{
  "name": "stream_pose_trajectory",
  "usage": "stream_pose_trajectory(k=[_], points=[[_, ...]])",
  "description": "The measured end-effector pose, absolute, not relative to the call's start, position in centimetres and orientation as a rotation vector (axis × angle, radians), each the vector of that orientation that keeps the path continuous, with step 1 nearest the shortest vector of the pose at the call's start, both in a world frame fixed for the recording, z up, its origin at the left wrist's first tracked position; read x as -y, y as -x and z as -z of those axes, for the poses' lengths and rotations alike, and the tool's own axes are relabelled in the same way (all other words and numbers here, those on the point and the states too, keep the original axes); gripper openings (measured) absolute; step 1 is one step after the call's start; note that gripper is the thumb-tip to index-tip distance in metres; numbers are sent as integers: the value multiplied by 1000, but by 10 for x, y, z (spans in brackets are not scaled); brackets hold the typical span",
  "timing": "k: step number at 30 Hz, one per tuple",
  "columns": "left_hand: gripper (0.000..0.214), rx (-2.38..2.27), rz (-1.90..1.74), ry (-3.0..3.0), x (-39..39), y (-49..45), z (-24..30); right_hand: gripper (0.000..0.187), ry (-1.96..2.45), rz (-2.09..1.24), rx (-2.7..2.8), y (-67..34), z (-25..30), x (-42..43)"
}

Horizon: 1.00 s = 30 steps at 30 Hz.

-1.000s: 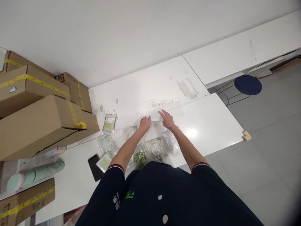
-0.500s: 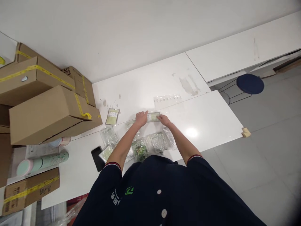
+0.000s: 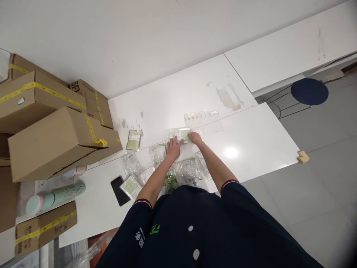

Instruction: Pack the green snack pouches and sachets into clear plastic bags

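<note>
Pale green packet [image 3: 185, 134] with a white label, lying on the counter [image 3: 158, 108] in front of the person, between and beyond the hands. The step in hand appears to be smoothing or squaring the packet; the next move would call for steady pressure from one side and a light hold at the other. Left hand [image 3: 173, 149]: fingers spread, laid over the packet's near edge, gripping nothing that can be seen. Right hand [image 3: 195, 138]: fingers curled together, apparently pinching the packet's right end; the exact contact is too small to tell. Clear film [image 3: 202, 117] lies just beyond, a second packet [image 3: 134, 140] well to the left.
</note>
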State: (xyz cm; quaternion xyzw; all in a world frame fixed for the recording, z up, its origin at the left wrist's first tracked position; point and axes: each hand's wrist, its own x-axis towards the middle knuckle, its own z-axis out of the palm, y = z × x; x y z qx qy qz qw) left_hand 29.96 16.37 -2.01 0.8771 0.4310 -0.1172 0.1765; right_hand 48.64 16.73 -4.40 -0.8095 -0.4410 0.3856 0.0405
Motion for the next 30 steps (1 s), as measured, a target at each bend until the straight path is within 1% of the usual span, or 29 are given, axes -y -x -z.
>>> stream_pose_trajectory(k=[2,3,6,8,10,12,15,16,17,21,24,26,28,30], points=[[64,-1222,338,-2487,-167,-302,18,35,2557,-1186,1280,-483,39,-166],[64,-1224,344,-2488,-168,-303,18,33,2611,-1131,1250,-481,35,-166],[64,-1207,369,-2477,-171,-303,18,32,2674,-777,1310,-471,21,-172],[64,-1185,375,-2469,-172,-303,19,35,2536,-637,1532,-467,14,-182],[63,-1168,359,-2477,-172,-301,20,38,2382,-696,1774,-465,11,-195],[64,-1167,341,-2493,-171,-300,22,46,2343,-804,1902,-466,12,-209],[65,-1163,332,-2504,-170,-297,25,62,2454,-1035,1844,-469,12,-228],[66,-1158,330,-2504,-170,-296,26,63,2478,-1115,1822,-470,12,-232],[66,-1151,327,-2501,-170,-294,26,60,2488,-1180,1820,-470,11,-236],[59,-1103,204,-2444,-165,-285,23,32,2408,-1281,1816,-475,8,-231],[43,-1276,-92,-2222,-157,-279,17,25,2105,-1438,1485,-483,7,-206],[37,-1517,-310,-1866,-151,-275,12,30,1829,-1517,1152,-486,4,-182],[45,-1591,-436,-1443,-149,-274,7,39,1597,-1539,864,-480,-3,-156],[52,-1445,-508,-1144,-148,-274,-1,48,1453,-1552,689,-466,-12,-129]])
